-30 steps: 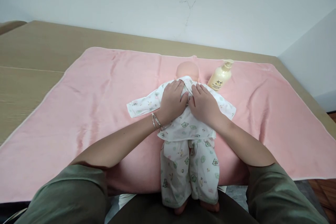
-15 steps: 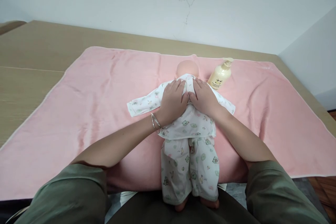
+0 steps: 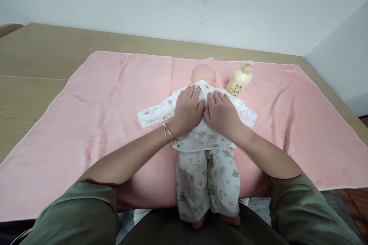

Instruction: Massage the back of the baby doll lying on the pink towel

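A baby doll (image 3: 203,74) lies on the table with its bald head away from me and its feet at the near edge. It wears a white printed top (image 3: 205,139) and matching trousers (image 3: 192,183). My left hand (image 3: 188,109) rests flat on the left of the doll's upper body, fingers stretched toward its head. On the right side, my right hand (image 3: 221,113) lies flat on the same top, fingers slightly spread. The two thumbs are close together at the middle. Both of the doll's sleeves reach out sideways.
Under the doll spreads a pink blanket (image 3: 129,95) with some creases. A cream pump bottle (image 3: 240,80) stands right of the doll's head. The wooden table (image 3: 43,51) meets a white wall (image 3: 143,4) at the back.
My right hand has shifted slightly, its fingers now angled more toward the left and the thumb a little lower. My left hand stays in about the same place. The view has tilted a little.
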